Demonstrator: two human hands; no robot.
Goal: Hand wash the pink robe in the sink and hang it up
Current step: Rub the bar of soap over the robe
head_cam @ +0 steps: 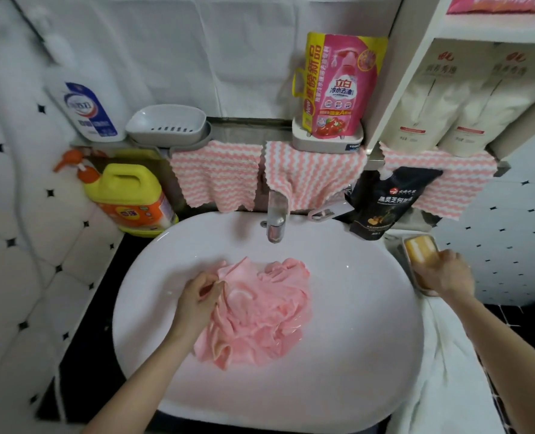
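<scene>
Your left hand pinches the crumpled pink fabric robe mid-basin in the white oval sink, left of your right hand gripping the orange soap bar at the right rim.

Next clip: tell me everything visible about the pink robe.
The pink robe is soft-looking, light pink fabric, crumpled in a heap in the middle of the white sink basin, below the faucet. No sleeves or collar can be made out. The left hand pinches its left edge.
</scene>
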